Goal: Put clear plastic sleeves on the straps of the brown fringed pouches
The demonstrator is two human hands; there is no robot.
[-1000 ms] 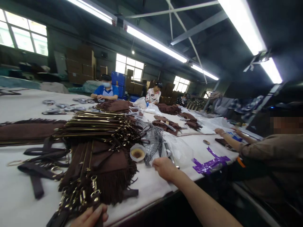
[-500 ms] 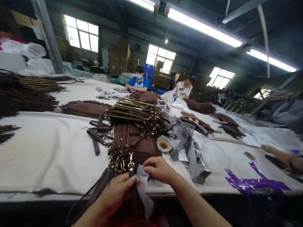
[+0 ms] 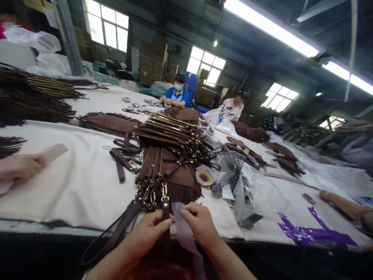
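Note:
My left hand (image 3: 153,231) pinches a dark brown leather wrist strap (image 3: 166,213) just below its gold swivel clasp (image 3: 164,191). In my right hand (image 3: 201,223), thumb and fingers are closed on a thin, translucent whitish strip (image 3: 185,233) that hangs down beside the strap. More brown straps (image 3: 121,227) with gold clasps trail over the table edge to the left. Just beyond my hands lies a brown fringed pouch (image 3: 177,175), with a stack of gold-zipped pouches (image 3: 169,132) behind it.
Right of the pouches stand a small bowl with brown residue (image 3: 205,176), a grey tape dispenser (image 3: 244,202) and purple plastic (image 3: 317,231). At left, another person's hand (image 3: 21,167) holds a pink comb (image 3: 55,152). Another person's arm (image 3: 344,204) rests at right.
Another person's hand with a pink comb has come in at left. My right hand has moved slightly right, and more of the whitish strip hangs down. My left hand keeps its pinch on the strap.

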